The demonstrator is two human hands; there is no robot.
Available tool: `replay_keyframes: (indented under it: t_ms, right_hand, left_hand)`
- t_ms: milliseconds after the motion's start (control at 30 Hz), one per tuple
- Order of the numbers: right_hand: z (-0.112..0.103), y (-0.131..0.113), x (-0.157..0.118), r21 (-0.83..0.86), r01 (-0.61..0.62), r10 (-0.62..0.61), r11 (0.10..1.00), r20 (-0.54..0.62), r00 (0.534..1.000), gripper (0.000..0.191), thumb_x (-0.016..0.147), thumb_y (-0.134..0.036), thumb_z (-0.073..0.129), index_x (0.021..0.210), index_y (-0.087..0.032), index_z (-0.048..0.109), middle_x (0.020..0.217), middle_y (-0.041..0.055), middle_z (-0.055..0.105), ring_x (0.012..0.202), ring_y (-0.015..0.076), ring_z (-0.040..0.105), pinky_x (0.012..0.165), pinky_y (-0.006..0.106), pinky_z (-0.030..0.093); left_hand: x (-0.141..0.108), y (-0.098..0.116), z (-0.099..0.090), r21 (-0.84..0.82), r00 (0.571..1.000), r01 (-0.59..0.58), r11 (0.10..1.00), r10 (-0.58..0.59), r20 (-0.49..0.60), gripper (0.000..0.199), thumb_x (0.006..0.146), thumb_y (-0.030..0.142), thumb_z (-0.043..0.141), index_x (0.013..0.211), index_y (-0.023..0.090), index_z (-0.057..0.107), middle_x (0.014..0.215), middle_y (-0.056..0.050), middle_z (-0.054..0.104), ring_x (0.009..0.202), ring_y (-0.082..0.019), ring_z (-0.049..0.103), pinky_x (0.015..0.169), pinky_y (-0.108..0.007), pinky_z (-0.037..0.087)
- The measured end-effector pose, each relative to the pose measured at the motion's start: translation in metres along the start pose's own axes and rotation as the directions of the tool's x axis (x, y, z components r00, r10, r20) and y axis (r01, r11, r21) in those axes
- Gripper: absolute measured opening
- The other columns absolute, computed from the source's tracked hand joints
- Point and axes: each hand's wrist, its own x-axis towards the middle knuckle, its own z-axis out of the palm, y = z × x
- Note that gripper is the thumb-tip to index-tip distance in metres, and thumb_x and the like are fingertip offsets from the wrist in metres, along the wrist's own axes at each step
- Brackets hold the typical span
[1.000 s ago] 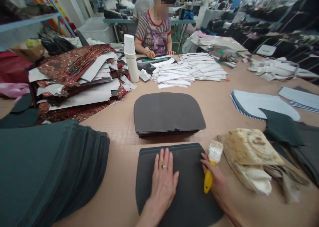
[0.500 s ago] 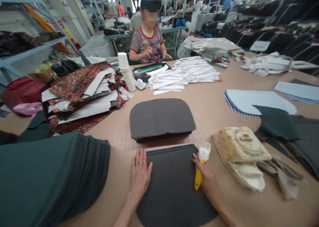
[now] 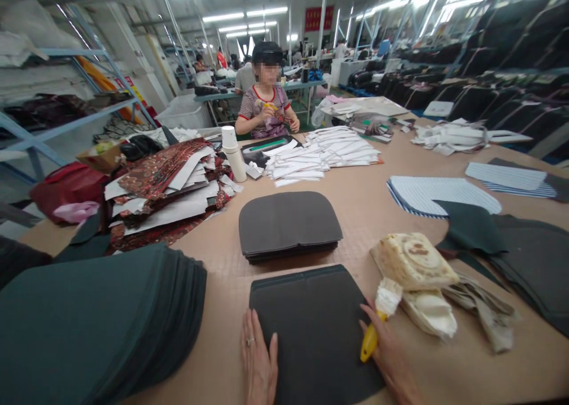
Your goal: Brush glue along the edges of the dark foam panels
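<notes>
In front of me lies a dark grey sheet (image 3: 315, 334), its far corners cut off at a slant, with layered edges showing along the far side. My left hand (image 3: 259, 357) rests flat along its left edge, fingers stretched forward and a ring on one of them. At the right edge my right hand (image 3: 386, 348) holds a yellow-handled paintbrush (image 3: 370, 341), its bristles coated white, while the fingertips touch the sheet. Just beyond is a stack of dark grey rounded pieces (image 3: 288, 224). A glue-smeared container (image 3: 415, 262) with white paste stands right of the brush.
To the left rises a tall stack of dark green pieces (image 3: 89, 310). Behind it are red patterned pieces (image 3: 164, 179) and a white bottle (image 3: 234, 156). Striped pieces (image 3: 440, 194) lie on the right. Across the table a co-worker (image 3: 267, 105) sits behind white strips (image 3: 324, 153).
Both hands have slid nearer to me along the sheet's sides, the brush moving with the right hand. The camera view has tilted up. The co-worker's hands have shifted.
</notes>
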Motion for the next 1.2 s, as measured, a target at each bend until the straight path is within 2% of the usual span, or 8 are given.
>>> replay_keyframes:
  t_ms: [333, 533, 600, 667, 800, 867, 1033, 1200]
  right_hand:
    - [0.013, -0.016, 0.035, -0.049, 0.102, -0.104, 0.994, -0.042, 0.994, 0.037, 0.090, -0.038, 0.036, 0.108, -0.014, 0.058, 0.117, 0.0197, 0.057, 0.108, 0.0305, 0.054, 0.083, 0.047, 0.049]
    - [-0.052, -0.092, 0.045, 0.198, -0.007, 0.023, 0.980, -0.079, 0.997, 0.037, 0.084, -0.039, 0.049, 0.117, -0.022, 0.053, 0.105, 0.0095, 0.063, 0.094, 0.0249, 0.059, 0.083, 0.041, 0.047]
    - [-0.077, -0.124, 0.051, 0.406, -0.241, 0.254, 0.882, 0.022, 0.967, 0.044, 0.087, -0.043, 0.042, 0.126, -0.024, 0.044, 0.089, 0.0047, 0.065, 0.072, 0.0189, 0.061, 0.071, 0.034, 0.049]
    - [-0.092, -0.147, 0.057, 0.651, -0.367, 0.383, 0.664, 0.125, 0.915, 0.049, 0.087, -0.051, 0.038, 0.124, -0.021, 0.046, 0.070, 0.0011, 0.061, 0.055, 0.0155, 0.054, 0.060, 0.030, 0.046]
    - [-0.092, -0.167, 0.062, 0.925, -0.380, 0.477, 0.018, 0.326, 0.816, 0.049, 0.080, -0.059, 0.045, 0.101, -0.017, 0.061, 0.047, -0.0037, 0.048, 0.046, 0.0110, 0.041, 0.055, 0.026, 0.042]
    - [-0.087, -0.170, 0.059, 0.918, -0.350, 0.479, -0.184, 0.395, 0.784, 0.042, 0.077, -0.055, 0.055, 0.094, -0.017, 0.064, 0.043, -0.0065, 0.042, 0.043, 0.0079, 0.036, 0.057, 0.025, 0.042]
    - [-0.081, -0.174, 0.045, 0.867, -0.381, 0.391, -0.322, 0.488, 0.780, 0.031, 0.074, -0.043, 0.066, 0.094, -0.019, 0.067, 0.039, -0.0100, 0.036, 0.037, 0.0036, 0.025, 0.053, 0.023, 0.039]
    - [-0.084, -0.183, 0.039, 0.891, -0.384, 0.412, -0.241, 0.452, 0.791, 0.028, 0.078, -0.039, 0.061, 0.091, -0.016, 0.066, 0.034, -0.0107, 0.032, 0.035, 0.0036, 0.022, 0.049, 0.021, 0.036]
  left_hand:
    - [0.037, -0.012, -0.001, -0.041, 0.990, -0.137, 0.990, 0.136, -0.031, 0.050, 0.085, 0.030, 0.035, 0.131, 0.009, 0.036, 0.138, -0.017, 0.038, 0.131, -0.027, 0.028, 0.104, -0.045, 0.032]
    - [0.038, 0.010, -0.038, -0.306, 0.999, -0.038, 0.951, 0.039, -0.001, 0.047, 0.084, 0.035, 0.036, 0.122, 0.009, 0.048, 0.118, -0.016, 0.056, 0.113, -0.025, 0.050, 0.097, -0.046, 0.040]
    - [0.037, 0.026, -0.053, -0.434, 0.995, 0.073, 0.898, -0.039, 0.087, 0.046, 0.083, 0.039, 0.038, 0.117, 0.012, 0.052, 0.101, -0.013, 0.064, 0.096, -0.023, 0.059, 0.087, -0.041, 0.047]
    - [0.035, 0.043, -0.067, -0.519, 0.985, 0.151, 0.841, -0.087, 0.147, 0.043, 0.080, 0.043, 0.041, 0.110, 0.016, 0.057, 0.092, -0.009, 0.065, 0.085, -0.021, 0.062, 0.080, -0.037, 0.050]
    - [0.032, 0.073, -0.090, -0.610, 0.983, 0.135, 0.781, -0.029, 0.181, 0.039, 0.078, 0.047, 0.046, 0.101, 0.020, 0.062, 0.072, -0.002, 0.062, 0.067, -0.016, 0.059, 0.069, -0.030, 0.049]
    - [0.032, 0.085, -0.099, -0.637, 0.981, 0.136, 0.759, -0.013, 0.194, 0.039, 0.077, 0.048, 0.048, 0.099, 0.020, 0.062, 0.060, 0.001, 0.056, 0.058, -0.014, 0.055, 0.063, -0.026, 0.047]
    - [0.034, 0.103, -0.116, -0.706, 0.967, 0.205, 0.678, -0.030, 0.252, 0.040, 0.077, 0.049, 0.050, 0.098, 0.017, 0.060, 0.047, 0.006, 0.042, 0.046, -0.011, 0.045, 0.050, -0.022, 0.040]
    - [0.036, 0.112, -0.134, -0.632, 0.984, -0.173, 0.755, 0.163, -0.075, 0.021, 0.075, 0.032, 0.058, 0.091, 0.020, 0.062, 0.076, -0.002, 0.061, 0.076, -0.016, 0.058, 0.075, -0.029, 0.047]
